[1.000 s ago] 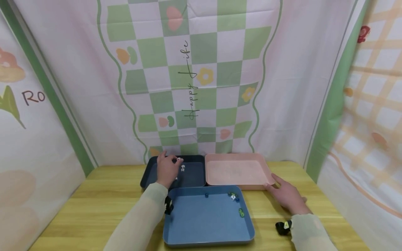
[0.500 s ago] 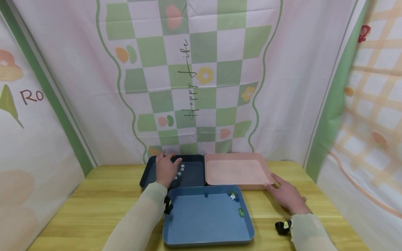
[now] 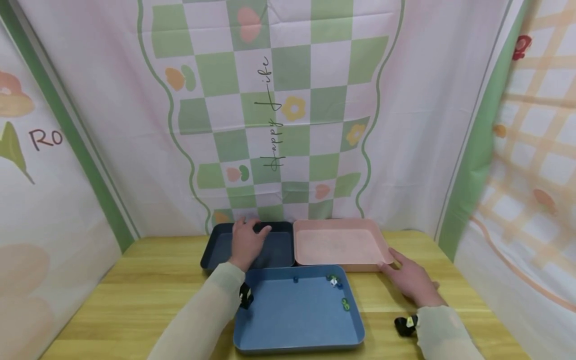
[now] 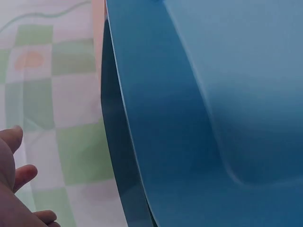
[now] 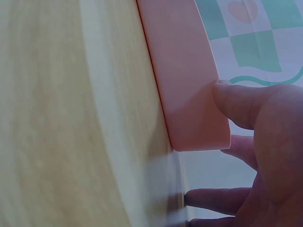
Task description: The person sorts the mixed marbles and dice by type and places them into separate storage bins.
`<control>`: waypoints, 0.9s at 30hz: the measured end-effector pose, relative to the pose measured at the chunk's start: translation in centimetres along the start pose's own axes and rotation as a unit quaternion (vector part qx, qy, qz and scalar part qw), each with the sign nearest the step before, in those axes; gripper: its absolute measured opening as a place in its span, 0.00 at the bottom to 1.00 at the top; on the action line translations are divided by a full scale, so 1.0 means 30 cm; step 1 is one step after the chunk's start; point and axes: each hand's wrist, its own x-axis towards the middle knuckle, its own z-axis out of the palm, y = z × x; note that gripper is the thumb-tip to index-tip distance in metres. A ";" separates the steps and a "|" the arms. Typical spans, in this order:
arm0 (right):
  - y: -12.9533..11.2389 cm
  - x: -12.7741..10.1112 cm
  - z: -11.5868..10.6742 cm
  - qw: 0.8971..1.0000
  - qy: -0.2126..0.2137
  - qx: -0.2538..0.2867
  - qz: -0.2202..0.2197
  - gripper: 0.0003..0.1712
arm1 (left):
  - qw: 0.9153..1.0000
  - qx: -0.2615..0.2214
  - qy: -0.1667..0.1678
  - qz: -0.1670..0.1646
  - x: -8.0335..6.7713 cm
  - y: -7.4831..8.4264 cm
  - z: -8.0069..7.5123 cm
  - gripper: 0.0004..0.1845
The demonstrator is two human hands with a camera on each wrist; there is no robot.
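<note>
My left hand (image 3: pixel 246 245) hovers over the dark navy tray (image 3: pixel 281 250) at the back left, thumb and fingers apart with nothing between them. In the left wrist view its fingertips (image 4: pixel 29 172) are spread beside the trays. The small white, dark-marked pieces in that tray are now hidden behind the hand. My right hand (image 3: pixel 411 282) holds the front right corner of the pink tray (image 3: pixel 339 268). In the right wrist view the thumb presses the tray's outer wall (image 5: pixel 189 94) while the index finger goes round the corner; the other fingers reach down to the table.
A larger blue tray (image 3: pixel 292 325) stands in front, up against the two back trays. In it lie a small blue piece (image 3: pixel 295 279), a cluster with a white piece (image 3: pixel 334 282), and a green piece (image 3: pixel 345 304). A patterned cloth (image 3: pixel 288 125) hangs behind the wooden table (image 3: pixel 121 300).
My left hand releases a small white piece into the navy tray, then shifts slightly right, covering the white pieces there. The right hand stays at the pink tray's corner.
</note>
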 end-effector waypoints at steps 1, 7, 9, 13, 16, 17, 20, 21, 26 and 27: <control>-0.001 -0.001 0.000 1.000 0.000 0.001 0.001 0.54 | 1.000 -0.004 -0.007 0.006 -0.007 0.009 0.003 0.25; -0.009 -0.008 -0.003 1.000 -0.001 0.002 0.001 0.54 | 0.996 -0.010 -0.074 0.053 -0.041 0.055 0.020 0.27; -0.010 -0.009 -0.004 1.000 -0.001 0.002 0.001 0.54 | 0.992 -0.002 -0.101 0.077 -0.047 0.064 0.025 0.27; -0.010 -0.009 -0.007 1.000 -0.001 0.000 0.000 0.54 | 0.975 0.032 -0.168 0.145 -0.061 0.081 0.029 0.19; -0.007 -0.006 -0.006 1.000 0.000 -0.001 0.000 0.54 | 0.951 0.077 -0.229 0.195 -0.075 0.088 0.030 0.12; -0.005 -0.005 -0.006 1.000 0.000 -0.002 0.000 0.54 | 0.941 0.096 -0.248 0.210 -0.079 0.087 0.032 0.09; 0.000 -0.002 -0.003 1.000 0.002 -0.004 0.000 0.55 | 0.913 0.145 -0.293 0.244 -0.092 0.086 0.039 0.08; 0.002 -0.001 -0.002 1.000 0.002 -0.004 0.001 0.55 | 0.905 0.160 -0.300 0.255 -0.097 0.086 0.041 0.09; 0.005 -0.002 0.001 1.000 0.004 -0.003 -0.002 0.55 | 0.879 0.217 -0.303 0.298 -0.118 0.083 0.057 0.10; 0.004 -0.003 0.002 1.000 0.005 -0.003 -0.003 0.55 | 0.875 0.225 -0.301 0.304 -0.121 0.082 0.061 0.10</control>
